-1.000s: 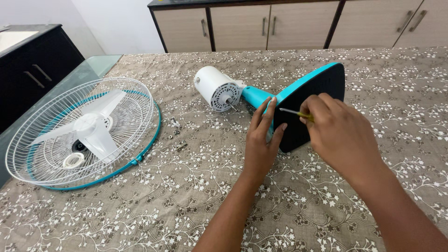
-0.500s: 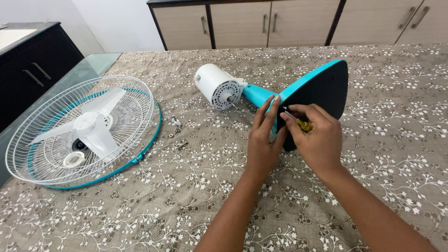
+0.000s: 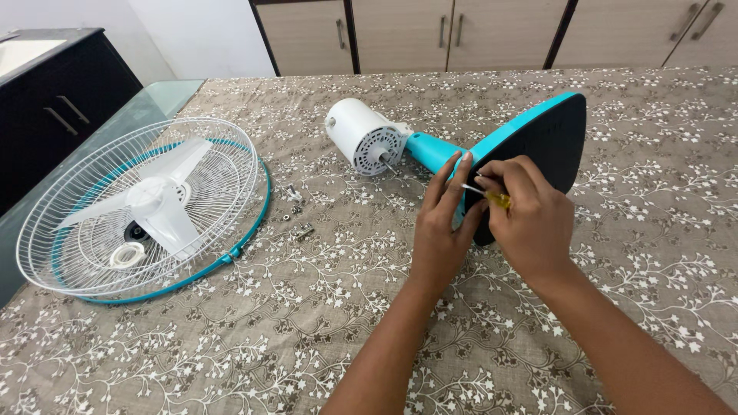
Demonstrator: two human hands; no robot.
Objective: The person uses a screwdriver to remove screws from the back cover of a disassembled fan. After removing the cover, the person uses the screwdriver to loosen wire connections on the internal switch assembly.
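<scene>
A table fan lies dismantled on a patterned cloth. Its white motor housing [image 3: 363, 137] joins a teal neck that leads to the tipped-up base [image 3: 547, 137], teal on the rim and black underneath. My left hand [image 3: 440, 223] rests flat against the edge of the base, fingers straight. My right hand [image 3: 529, 219] grips a small screwdriver [image 3: 487, 196] with a yellow handle, its metal tip pointing at the base just beside my left fingers.
The white wire grille [image 3: 142, 204] with teal ring lies at the left, holding the white blade and a white ring nut. A few small screws [image 3: 296, 211] lie between grille and motor. Wooden cabinets [image 3: 430, 31] stand behind; a dark cabinet [image 3: 54, 115] is at far left.
My right hand has come down and in toward the base edge, bringing the screwdriver tip close to my left fingers. My left hand has stayed on the base.
</scene>
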